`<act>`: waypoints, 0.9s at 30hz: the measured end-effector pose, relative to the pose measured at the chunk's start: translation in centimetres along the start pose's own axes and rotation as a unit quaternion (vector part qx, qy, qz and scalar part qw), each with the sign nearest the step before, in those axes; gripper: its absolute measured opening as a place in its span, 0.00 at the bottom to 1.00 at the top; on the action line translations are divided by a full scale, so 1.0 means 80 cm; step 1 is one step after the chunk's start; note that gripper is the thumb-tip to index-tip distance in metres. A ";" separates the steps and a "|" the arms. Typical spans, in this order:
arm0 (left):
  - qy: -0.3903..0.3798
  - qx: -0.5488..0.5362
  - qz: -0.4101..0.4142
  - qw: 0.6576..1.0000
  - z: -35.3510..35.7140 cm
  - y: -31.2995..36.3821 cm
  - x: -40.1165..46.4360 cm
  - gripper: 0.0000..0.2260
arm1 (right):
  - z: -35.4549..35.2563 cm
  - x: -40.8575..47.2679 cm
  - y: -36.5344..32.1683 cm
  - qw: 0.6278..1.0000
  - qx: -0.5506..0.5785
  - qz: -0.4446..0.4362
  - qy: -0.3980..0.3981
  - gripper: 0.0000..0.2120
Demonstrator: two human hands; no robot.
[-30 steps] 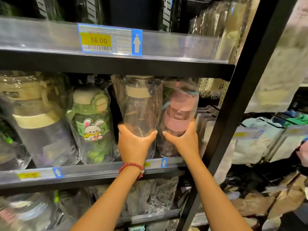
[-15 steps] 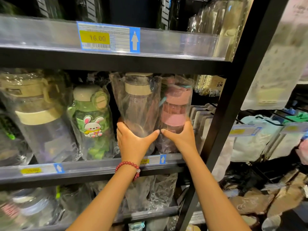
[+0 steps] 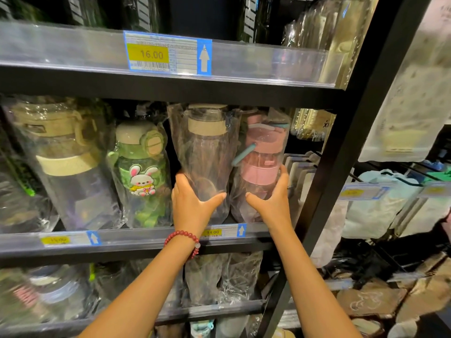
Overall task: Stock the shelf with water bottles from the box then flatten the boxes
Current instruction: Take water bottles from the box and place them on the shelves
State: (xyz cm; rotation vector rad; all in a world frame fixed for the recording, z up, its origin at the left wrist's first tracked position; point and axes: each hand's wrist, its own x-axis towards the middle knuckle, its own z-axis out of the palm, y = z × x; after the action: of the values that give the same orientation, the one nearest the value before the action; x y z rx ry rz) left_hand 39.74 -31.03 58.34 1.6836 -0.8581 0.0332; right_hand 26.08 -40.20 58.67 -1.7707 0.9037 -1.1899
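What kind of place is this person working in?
Most likely a retail shop aisle: a price tag reading 16.00 sits on the shelf rail, and plastic-wrapped water bottles, like the bunny bottle, stand in rows.

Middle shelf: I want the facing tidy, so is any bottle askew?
Nothing much. The clear bottle in the left hand and the pink bottle in the right hand stand about upright, side by side.

A: What stands on the black metal shelf (image 3: 136,250)?
B: Four wrapped bottles in a row. The beige-capped clear plastic bottle (image 3: 206,152) stands just left of the pink-banded clear bottle (image 3: 262,162).
A: And further left?
B: The green rabbit-sticker bottle (image 3: 141,174), then the large beige-lidded clear jug (image 3: 66,164).
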 end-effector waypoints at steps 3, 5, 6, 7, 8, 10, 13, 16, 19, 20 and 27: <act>0.002 0.003 0.000 1.000 0.000 -0.002 0.000 0.32 | 0.010 -0.007 -0.004 0.997 -0.077 0.007 0.024 0.57; 0.000 0.006 0.000 1.000 0.000 -0.002 0.000 0.32 | 0.019 -0.011 -0.008 0.989 -0.141 0.018 0.043 0.61; -0.003 0.009 0.000 1.000 0.000 -0.002 0.001 0.32 | 0.023 -0.012 -0.009 0.986 -0.156 0.020 0.053 0.62; -0.005 0.011 0.000 1.000 -0.001 -0.001 0.001 0.32 | 0.026 -0.013 -0.012 0.985 -0.156 0.019 0.063 0.61; -0.007 0.013 0.001 1.000 -0.002 -0.001 0.002 0.32 | 0.028 -0.012 -0.013 0.986 -0.149 0.016 0.072 0.60; -0.011 0.017 0.005 1.000 -0.005 -0.001 0.003 0.31 | 0.027 -0.008 -0.012 0.986 -0.146 0.002 0.085 0.55; -0.022 0.027 0.002 0.999 -0.010 0.000 0.005 0.32 | 0.015 -0.001 -0.006 0.986 -0.145 -0.021 0.076 0.48; -0.028 0.028 -0.004 0.999 -0.012 0.001 0.006 0.31 | 0.000 0.001 -0.001 0.993 -0.103 -0.018 0.048 0.39; -0.032 0.028 -0.003 0.999 -0.013 0.001 0.004 0.31 | -0.011 -0.001 0.002 0.999 -0.033 0.002 0.025 0.37; -0.033 0.029 -0.004 0.999 -0.014 0.001 0.003 0.30 | -0.012 -0.001 0.004 1.000 -0.015 0.004 0.018 0.38; -0.042 0.029 -0.018 0.999 -0.015 0.003 0.001 0.33 | -0.010 -0.001 0.006 0.999 0.001 0.001 -0.046 0.37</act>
State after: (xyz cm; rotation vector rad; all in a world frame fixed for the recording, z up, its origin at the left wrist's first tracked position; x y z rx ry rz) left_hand 40.20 -30.05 58.96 1.7651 -0.8977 -0.0376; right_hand 25.24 -40.55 58.41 -1.8067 0.8492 -1.0976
